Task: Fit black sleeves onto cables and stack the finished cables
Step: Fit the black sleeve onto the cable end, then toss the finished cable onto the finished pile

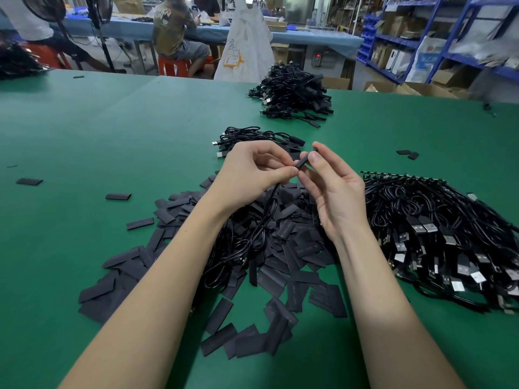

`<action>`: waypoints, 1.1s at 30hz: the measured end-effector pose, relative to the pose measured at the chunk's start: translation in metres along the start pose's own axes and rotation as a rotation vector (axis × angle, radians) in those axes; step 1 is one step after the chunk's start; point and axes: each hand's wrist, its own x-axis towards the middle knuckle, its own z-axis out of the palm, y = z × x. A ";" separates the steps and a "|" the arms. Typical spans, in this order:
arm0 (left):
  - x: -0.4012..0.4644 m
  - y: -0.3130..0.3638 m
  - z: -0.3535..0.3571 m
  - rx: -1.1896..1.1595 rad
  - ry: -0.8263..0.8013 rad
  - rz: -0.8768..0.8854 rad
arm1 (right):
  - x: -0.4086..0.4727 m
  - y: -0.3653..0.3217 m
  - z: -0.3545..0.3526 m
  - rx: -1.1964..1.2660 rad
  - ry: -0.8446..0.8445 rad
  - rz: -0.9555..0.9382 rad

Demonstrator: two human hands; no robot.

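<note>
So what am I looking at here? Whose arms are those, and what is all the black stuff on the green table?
There is no machine here. The picture comes from a camera on a person's head, so you see their own arms. The left hand pinches a thin black cable that hangs down. The right hand pinches a little black sleeve, right at the cable's end. On the green table lies a heap of loose sleeves, a bundle of cables with metal plugs on the right, and two piles of cables further away.
</note>
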 end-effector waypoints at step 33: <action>0.060 0.040 0.008 0.167 0.157 0.036 | 0.001 -0.016 -0.024 -0.092 -0.241 0.358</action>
